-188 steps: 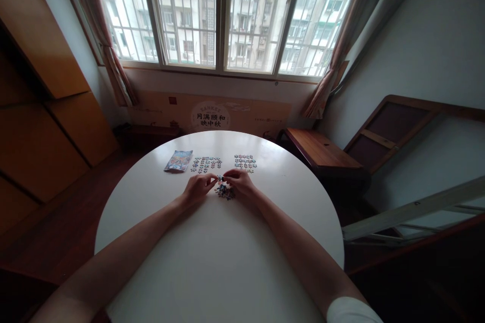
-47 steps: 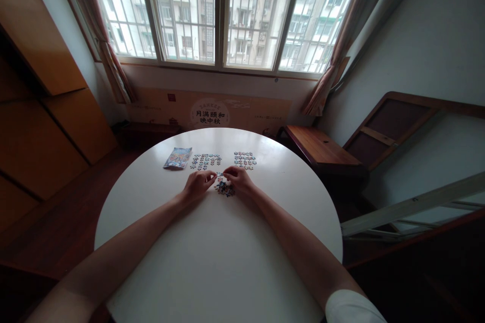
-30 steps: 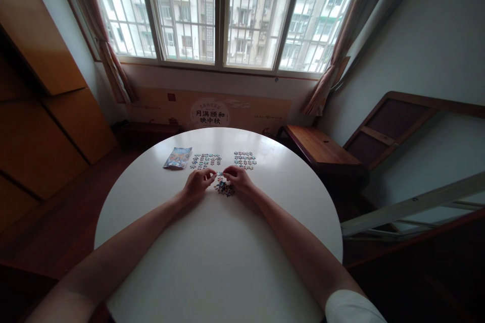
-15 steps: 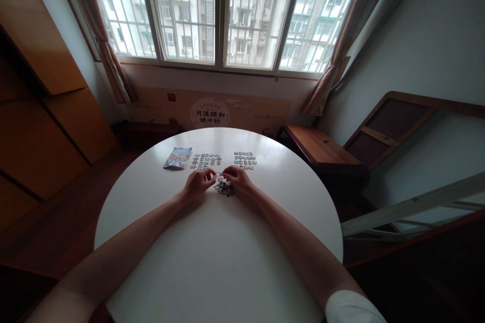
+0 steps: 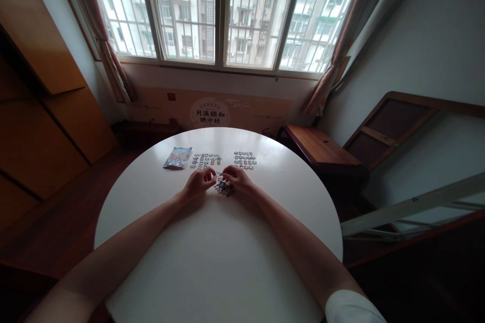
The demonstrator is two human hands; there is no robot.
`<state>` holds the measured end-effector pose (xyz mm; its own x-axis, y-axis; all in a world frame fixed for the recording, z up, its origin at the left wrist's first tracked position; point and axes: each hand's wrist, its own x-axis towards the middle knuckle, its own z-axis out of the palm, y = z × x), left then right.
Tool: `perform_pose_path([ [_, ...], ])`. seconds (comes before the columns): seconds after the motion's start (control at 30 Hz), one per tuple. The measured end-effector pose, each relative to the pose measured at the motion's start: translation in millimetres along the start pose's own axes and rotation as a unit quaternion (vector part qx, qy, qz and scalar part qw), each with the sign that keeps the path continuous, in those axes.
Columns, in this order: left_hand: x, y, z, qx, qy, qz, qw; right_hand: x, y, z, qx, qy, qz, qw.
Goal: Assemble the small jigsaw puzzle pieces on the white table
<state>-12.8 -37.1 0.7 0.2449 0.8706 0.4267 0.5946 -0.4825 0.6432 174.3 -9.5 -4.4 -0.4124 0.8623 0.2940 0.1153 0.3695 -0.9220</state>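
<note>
At the middle of the round white table point(image 5: 212, 262), both my hands are close together over loose jigsaw pieces. My left hand point(image 5: 199, 181) is pinched, thumb against forefinger, on a tiny jigsaw piece point(image 5: 219, 174). From the other side my right hand point(image 5: 238, 178) is closed in a similar pinch, its fingertips at a small jigsaw piece partly hidden by the fingers. Just below the fingertips lies a dark, mixed heap of jigsaw pieces point(image 5: 225, 189). Beyond the hands, pieces are laid out in a left group point(image 5: 206, 160) and a right group point(image 5: 245, 160).
A colourful printed sheet or packet point(image 5: 178, 158) lies left of the piece groups. A wooden bench point(image 5: 320, 145) stands past the table's far right edge. Orange-brown cabinets point(image 5: 71, 126) are at left, and a barred window point(image 5: 220, 15) is in front.
Almost nothing differs. Both hands stay at the same spot over the heap, with only slight finger movement.
</note>
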Motion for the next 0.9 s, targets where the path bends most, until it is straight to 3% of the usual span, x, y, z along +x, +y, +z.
perform_pose_path([
  [0.4,0,3,-2.3,0.01,-0.011,-0.001,1.0,-1,-2,0,0.021,-0.003,0.003,1.0],
  [0.9,0,5,-3.2,0.022,0.008,-0.008,1.0,3,14,3,-0.01,0.039,-0.021,0.999],
])
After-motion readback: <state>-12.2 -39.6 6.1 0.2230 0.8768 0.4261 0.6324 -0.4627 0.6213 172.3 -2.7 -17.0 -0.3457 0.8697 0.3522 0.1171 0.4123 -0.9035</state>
